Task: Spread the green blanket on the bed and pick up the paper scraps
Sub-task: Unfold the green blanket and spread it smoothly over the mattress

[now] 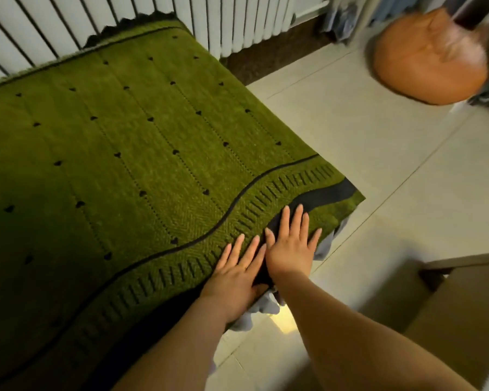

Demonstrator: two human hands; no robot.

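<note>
The green blanket, patterned with small black hearts and a black wavy border, lies flat over the bed and fills the left and middle of the view. My left hand and my right hand rest side by side, palms down with fingers spread, on the blanket's near right edge by the black border. Neither hand holds anything. A light grey sheet peeks out under the blanket below my hands. No paper scraps are in view.
A white radiator runs along the wall behind the bed. An orange-brown round cushion sits on the pale tiled floor at the upper right. A brown cardboard box stands at the lower right.
</note>
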